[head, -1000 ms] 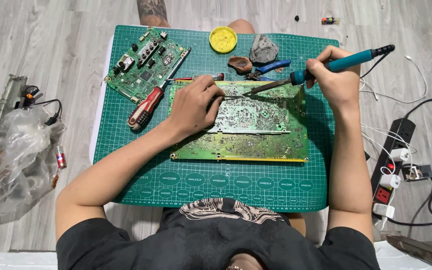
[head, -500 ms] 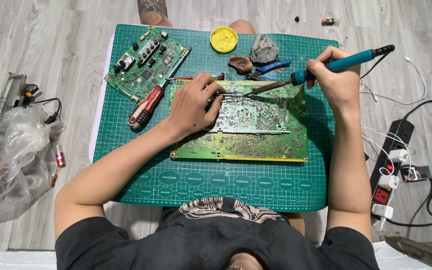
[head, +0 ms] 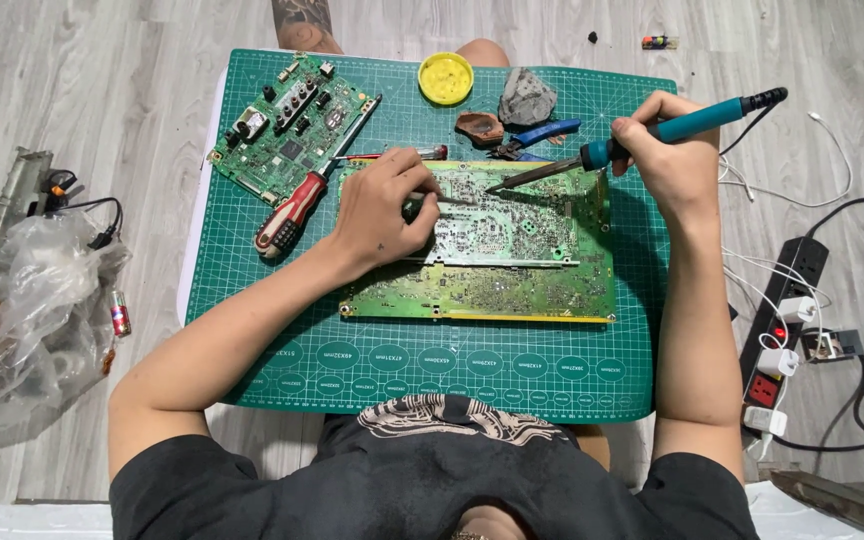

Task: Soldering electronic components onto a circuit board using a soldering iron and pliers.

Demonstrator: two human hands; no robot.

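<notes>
Circuit board [head: 512, 270] under both hands: left hand [head: 382, 215] pressing it, right hand [head: 667, 160] gripping soldering iron [head: 642, 140].

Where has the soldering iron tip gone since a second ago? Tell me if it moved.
No. The soldering iron tip rests at the same spot on the large circuit board, right hand unmoved.
</notes>
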